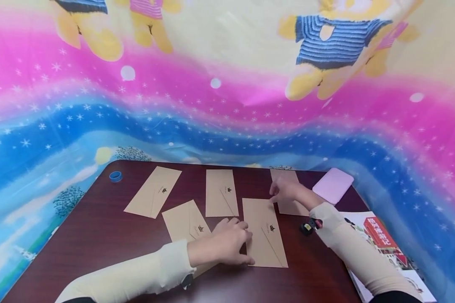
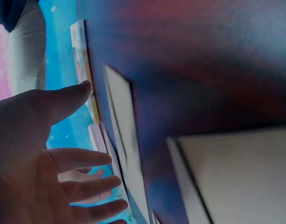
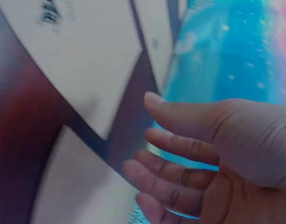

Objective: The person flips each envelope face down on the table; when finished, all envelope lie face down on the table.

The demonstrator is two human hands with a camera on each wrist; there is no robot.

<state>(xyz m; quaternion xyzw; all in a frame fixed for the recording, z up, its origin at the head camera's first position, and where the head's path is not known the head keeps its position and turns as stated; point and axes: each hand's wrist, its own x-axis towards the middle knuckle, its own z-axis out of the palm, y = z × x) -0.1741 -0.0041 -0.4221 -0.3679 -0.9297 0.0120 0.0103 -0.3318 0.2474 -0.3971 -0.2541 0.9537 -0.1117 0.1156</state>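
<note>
Several tan envelopes with a small black crown print lie on the dark table (image 1: 110, 235). My left hand (image 1: 227, 242) is at the lower left edge of the front right envelope (image 1: 263, 235), its fingers relaxed and spread in the left wrist view. It partly covers the front left envelope (image 1: 186, 219). My right hand (image 1: 286, 189) hovers by the upper right corner of the front right envelope and partly hides the back right envelope (image 1: 288, 206). Its fingers are loosely bent with nothing between them in the right wrist view. Whether either hand touches paper I cannot tell.
Two more envelopes lie at the back left (image 1: 153, 191) and back middle (image 1: 220, 193). A blue tape roll (image 1: 115, 176) stands in the far left corner. On the right are a pink pad (image 1: 333, 185) and a book (image 1: 379, 235). A patterned cloth (image 1: 227, 105) hangs behind.
</note>
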